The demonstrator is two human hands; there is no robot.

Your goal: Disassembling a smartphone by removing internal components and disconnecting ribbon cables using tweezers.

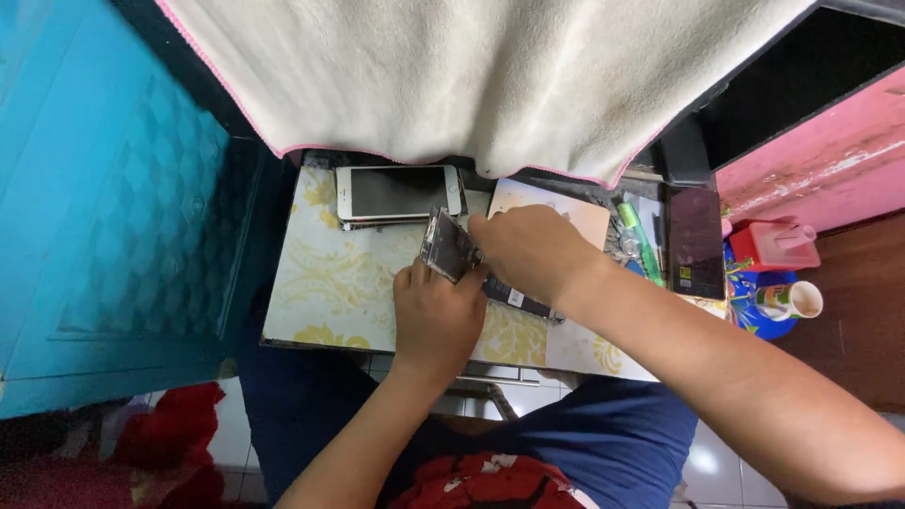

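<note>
Hands first, nearest the seated person: the left hand [436,316] rests near the front edge of the small table [320,292], fingers closed around the lower end of an opened phone [451,247], which stands tilted up off the surface near the middle of the table. The right hand [530,253] is pinched shut on that phone's upper edge; what its fingertips grip there I cannot tell. A dark flat part [520,300] lies under both wrists. Risk, as I judge it: the lifted panel could be levered too far, straining whatever joins the halves, or slip and drop. Farther back, a white phone [400,193] lies by the far edge, a green tool [643,240] and a dark phone [696,243] toward the right edge; an elbow sweep could knock these off.
</note>
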